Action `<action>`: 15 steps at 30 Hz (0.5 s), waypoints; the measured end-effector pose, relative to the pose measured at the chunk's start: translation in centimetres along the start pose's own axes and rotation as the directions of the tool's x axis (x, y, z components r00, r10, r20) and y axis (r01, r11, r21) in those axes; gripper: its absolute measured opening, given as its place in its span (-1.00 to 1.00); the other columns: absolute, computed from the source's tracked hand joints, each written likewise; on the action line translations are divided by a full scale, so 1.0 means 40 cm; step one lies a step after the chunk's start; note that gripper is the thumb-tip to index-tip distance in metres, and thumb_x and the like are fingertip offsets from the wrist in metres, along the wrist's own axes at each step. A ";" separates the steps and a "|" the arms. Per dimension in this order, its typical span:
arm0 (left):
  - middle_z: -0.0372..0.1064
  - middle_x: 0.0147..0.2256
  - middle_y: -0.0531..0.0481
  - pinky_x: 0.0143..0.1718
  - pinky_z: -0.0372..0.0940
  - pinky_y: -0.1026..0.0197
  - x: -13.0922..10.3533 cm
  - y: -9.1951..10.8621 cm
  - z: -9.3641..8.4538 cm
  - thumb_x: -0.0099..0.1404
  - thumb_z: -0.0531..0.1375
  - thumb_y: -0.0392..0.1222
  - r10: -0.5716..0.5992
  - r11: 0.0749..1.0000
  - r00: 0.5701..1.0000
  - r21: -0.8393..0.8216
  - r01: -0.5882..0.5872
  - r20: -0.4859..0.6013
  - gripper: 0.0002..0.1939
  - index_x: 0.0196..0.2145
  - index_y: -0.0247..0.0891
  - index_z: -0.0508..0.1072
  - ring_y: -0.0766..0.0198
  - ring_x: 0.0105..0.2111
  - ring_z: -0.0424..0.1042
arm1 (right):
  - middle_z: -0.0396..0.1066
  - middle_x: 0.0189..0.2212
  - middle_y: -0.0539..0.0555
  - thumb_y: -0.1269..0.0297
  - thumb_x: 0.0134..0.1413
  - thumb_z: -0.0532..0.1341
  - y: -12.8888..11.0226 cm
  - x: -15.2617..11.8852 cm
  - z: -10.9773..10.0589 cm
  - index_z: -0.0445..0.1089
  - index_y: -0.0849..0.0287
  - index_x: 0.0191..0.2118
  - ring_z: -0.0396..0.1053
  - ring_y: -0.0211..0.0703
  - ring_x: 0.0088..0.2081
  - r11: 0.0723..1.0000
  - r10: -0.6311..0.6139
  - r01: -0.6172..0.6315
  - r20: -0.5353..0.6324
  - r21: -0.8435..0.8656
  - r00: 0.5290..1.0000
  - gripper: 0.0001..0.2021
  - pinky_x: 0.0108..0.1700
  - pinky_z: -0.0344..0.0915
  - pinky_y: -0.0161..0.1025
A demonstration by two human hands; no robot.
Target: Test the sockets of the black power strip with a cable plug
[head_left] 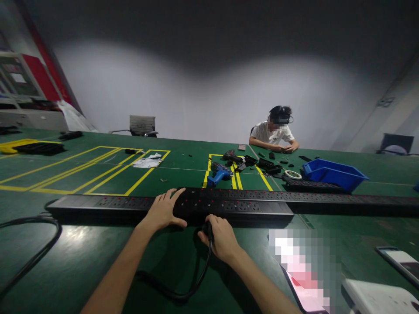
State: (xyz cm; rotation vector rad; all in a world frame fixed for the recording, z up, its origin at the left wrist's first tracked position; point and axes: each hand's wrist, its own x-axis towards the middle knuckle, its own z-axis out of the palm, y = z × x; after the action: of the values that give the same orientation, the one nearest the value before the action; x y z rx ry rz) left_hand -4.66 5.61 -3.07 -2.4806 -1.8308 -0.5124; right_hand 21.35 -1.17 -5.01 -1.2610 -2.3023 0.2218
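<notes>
A long black power strip (262, 206) with rows of sockets and small red marks lies across the green table before me. My left hand (165, 209) grips it near the middle, fingers over the top and thumb at the front side. Just in front of the strip, my right hand (221, 235) pinches a black plug (208, 228). From the plug a black cable (183, 298) loops down toward me. A second long strip (330, 198) lies behind the first and runs off to the right. Fingers partly hide the plug's front end.
A blue bin (334, 174), blue power drill (220, 174), tape roll (293, 174) and black parts lie beyond the strips. A person (274, 133) sits across the table. Phones (401, 261) and a white device (379, 296) are at right; a thick cable (55, 235) curls at left.
</notes>
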 end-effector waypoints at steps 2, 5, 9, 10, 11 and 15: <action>0.25 0.12 -0.22 0.08 0.07 -0.02 0.004 -0.019 -0.008 -0.26 0.37 0.29 0.007 1.000 0.998 -0.026 -0.005 0.064 0.28 0.33 -0.10 -0.07 -0.13 0.07 0.27 | 0.40 -0.20 0.10 0.11 0.19 0.16 -0.003 -0.002 -0.001 0.27 0.15 -0.07 0.33 -0.09 -0.22 1.000 0.002 -0.002 -0.005 0.001 1.000 -0.72 -0.18 0.13 -0.21; 0.34 0.05 -0.13 0.06 0.11 0.02 0.012 -0.042 -0.021 -0.20 0.38 0.21 0.044 0.996 0.994 -0.082 -0.036 0.104 0.14 0.29 -0.06 0.03 -0.07 0.02 0.33 | 0.39 -0.19 0.10 0.10 0.19 0.15 -0.006 -0.003 -0.001 0.27 0.15 -0.07 0.32 -0.08 -0.21 1.000 0.002 -0.002 0.000 -0.002 1.000 -0.72 -0.19 0.12 -0.20; 0.37 0.02 -0.07 0.03 0.15 0.07 0.016 -0.055 -0.034 -0.25 0.40 0.17 0.047 0.987 0.996 -0.158 -0.035 0.072 0.04 0.20 -0.06 0.18 -0.03 -0.01 0.36 | 0.39 -0.19 0.10 0.10 0.21 0.13 -0.007 -0.005 -0.003 0.27 0.15 -0.07 0.31 -0.09 -0.21 1.000 0.000 0.000 0.009 0.009 1.000 -0.73 -0.19 0.11 -0.20; 0.39 0.00 -0.06 0.01 0.16 0.08 0.015 -0.055 -0.037 -0.27 0.40 0.16 0.039 0.985 0.997 -0.172 -0.027 0.068 0.03 0.18 -0.07 0.21 -0.02 -0.02 0.37 | 0.38 -0.18 0.10 0.10 0.21 0.13 -0.007 -0.005 -0.003 0.27 0.15 -0.07 0.30 -0.09 -0.22 1.000 0.001 -0.001 0.009 0.010 1.000 -0.73 -0.18 0.10 -0.20; 0.40 -0.02 -0.05 -0.01 0.18 0.09 0.014 -0.053 -0.039 -0.27 0.41 0.15 0.031 0.983 0.997 -0.184 -0.018 0.069 0.00 0.15 -0.08 0.23 -0.01 -0.05 0.39 | 0.38 -0.18 0.10 0.10 0.21 0.13 -0.007 -0.005 -0.004 0.27 0.15 -0.07 0.30 -0.09 -0.22 1.000 0.002 -0.002 0.011 0.010 1.000 -0.73 -0.19 0.10 -0.20; 0.44 -0.13 -0.02 -0.10 0.22 0.13 0.008 -0.048 -0.053 -0.26 0.40 0.14 0.012 0.979 0.996 -0.205 0.006 0.083 -0.10 0.07 -0.09 0.30 0.02 -0.15 0.43 | 0.38 -0.17 0.11 0.10 0.20 0.14 -0.007 -0.005 -0.002 0.27 0.15 -0.07 0.30 -0.10 -0.24 1.000 0.002 -0.002 0.014 0.010 1.000 -0.72 -0.20 0.09 -0.21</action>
State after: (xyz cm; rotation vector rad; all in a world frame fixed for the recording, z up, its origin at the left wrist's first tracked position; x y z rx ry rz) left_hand -6.92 6.07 -1.32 -2.6742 -1.8932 -0.6366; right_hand 21.26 -1.49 -4.92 -1.2604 -2.3093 0.2437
